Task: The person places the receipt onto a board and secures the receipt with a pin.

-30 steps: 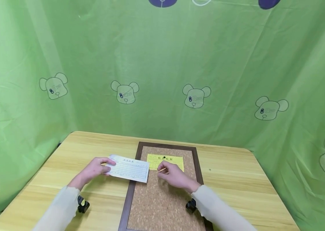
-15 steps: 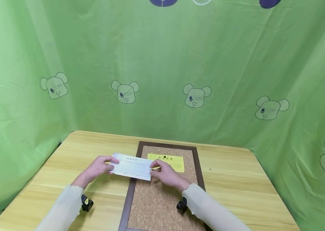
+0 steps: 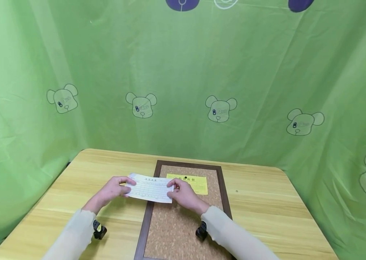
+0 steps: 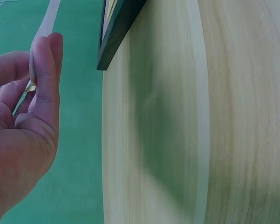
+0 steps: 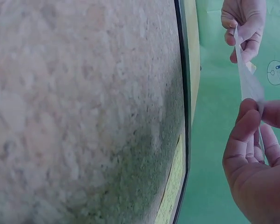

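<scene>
White slip point(image 3: 150, 188) with printed lines is held in the air between my two hands, above the left edge of the cork board point(image 3: 183, 227). My left hand point(image 3: 113, 189) pinches its left end between thumb and curled fingers; the left wrist view shows the paper edge point(image 4: 43, 32) passing behind the fingertips point(image 4: 45, 65). My right hand point(image 3: 183, 193) pinches the right end in the same way, thumb on top, and in the right wrist view the thin sheet point(image 5: 248, 77) runs from one hand to the other. Slip hangs over the board's dark frame point(image 3: 147, 220), partly above the wooden table point(image 3: 261, 202). On the far part of the cork board lies a yellow note point(image 3: 194, 182), just beside the right hand. Behind the board hangs a green curtain point(image 3: 183, 83) with bear drawings.
</scene>
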`<state>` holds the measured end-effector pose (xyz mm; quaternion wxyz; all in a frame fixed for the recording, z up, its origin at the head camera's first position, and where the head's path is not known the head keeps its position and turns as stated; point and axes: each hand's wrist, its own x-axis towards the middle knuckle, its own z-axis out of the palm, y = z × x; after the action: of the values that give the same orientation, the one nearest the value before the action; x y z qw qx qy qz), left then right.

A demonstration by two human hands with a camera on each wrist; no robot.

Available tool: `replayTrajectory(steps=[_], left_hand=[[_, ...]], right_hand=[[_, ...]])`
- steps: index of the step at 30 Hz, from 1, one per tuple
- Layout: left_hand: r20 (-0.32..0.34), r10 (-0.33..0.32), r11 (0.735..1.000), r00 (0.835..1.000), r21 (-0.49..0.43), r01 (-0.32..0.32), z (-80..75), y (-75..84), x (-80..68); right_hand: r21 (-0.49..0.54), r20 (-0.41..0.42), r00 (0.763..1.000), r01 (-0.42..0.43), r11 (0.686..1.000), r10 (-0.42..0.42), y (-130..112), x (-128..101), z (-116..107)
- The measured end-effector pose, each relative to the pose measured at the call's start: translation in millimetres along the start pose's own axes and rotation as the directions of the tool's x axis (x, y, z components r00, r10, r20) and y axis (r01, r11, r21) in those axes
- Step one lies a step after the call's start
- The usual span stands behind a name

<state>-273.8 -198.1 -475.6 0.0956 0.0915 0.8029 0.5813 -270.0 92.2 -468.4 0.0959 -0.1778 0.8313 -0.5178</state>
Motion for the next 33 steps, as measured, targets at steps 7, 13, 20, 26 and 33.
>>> replayTrajectory(steps=[7, 13, 20, 26, 33], left_hand=[[0.042, 0.019, 1.0, 0.999, 0.005, -0.019, 3.0, -0.4, 0.4], [0.086, 0.048, 0.998, 0.995, 0.03, -0.05, 8.5, 0.5, 0.3], [0.13, 0.076, 0.995, 0.989, 0.05, -0.083, 21.8, 3.6, -1.0], [0.156, 0.081, 0.994, 0.984, 0.056, -0.091, 35.5, 6.0, 1.9], [0.183, 0.084, 0.992, 0.98, 0.081, -0.1, 51.8, 10.1, 4.0]], right_hand=[[-0.04, 0.005, 1.0, 0.0, 0.999, 0.001, 9.4, -0.7, -5.4], [-0.067, 0.022, 1.0, 0.003, 0.998, -0.001, 10.1, -6.2, -13.5], [-0.11, 0.041, 0.999, 0.032, 0.993, -0.027, 12.8, -15.4, -24.8], [-0.151, 0.066, 0.998, 0.027, 0.988, -0.017, 16.2, -21.6, -36.0], [-0.184, 0.082, 0.997, 0.009, 0.983, 0.006, 20.5, -29.6, -49.8]])
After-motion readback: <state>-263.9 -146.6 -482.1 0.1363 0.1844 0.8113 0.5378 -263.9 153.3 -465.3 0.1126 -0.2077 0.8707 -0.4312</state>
